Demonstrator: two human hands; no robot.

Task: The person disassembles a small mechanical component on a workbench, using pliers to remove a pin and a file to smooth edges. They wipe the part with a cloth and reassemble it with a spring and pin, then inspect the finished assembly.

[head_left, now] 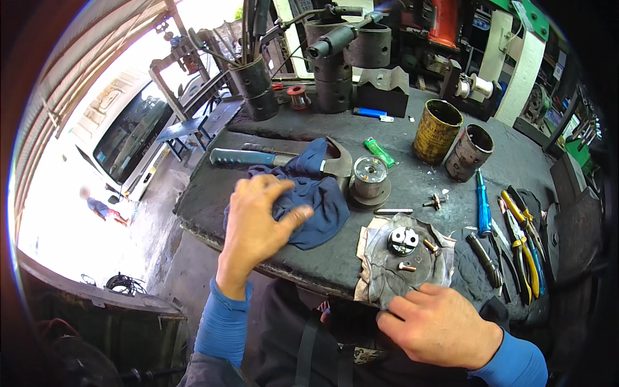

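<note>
The left hand [258, 209] reaches forward, palm down, fingers spread and thumb out, at the dark blue cloth [327, 214]. The right hand [448, 326] angles inward, fingers curled, near the grey pad [380, 261]; whether it grips anything, I cannot tell. Just beyond it, the round metal part [404, 240] lies on the pad.

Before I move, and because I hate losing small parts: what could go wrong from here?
The two small coppery pieces lie loose on the grey cloth; the nearby right hand might knock them off. The blue cloth laps over the hammer; tugging it could drag the hammer along.
</note>
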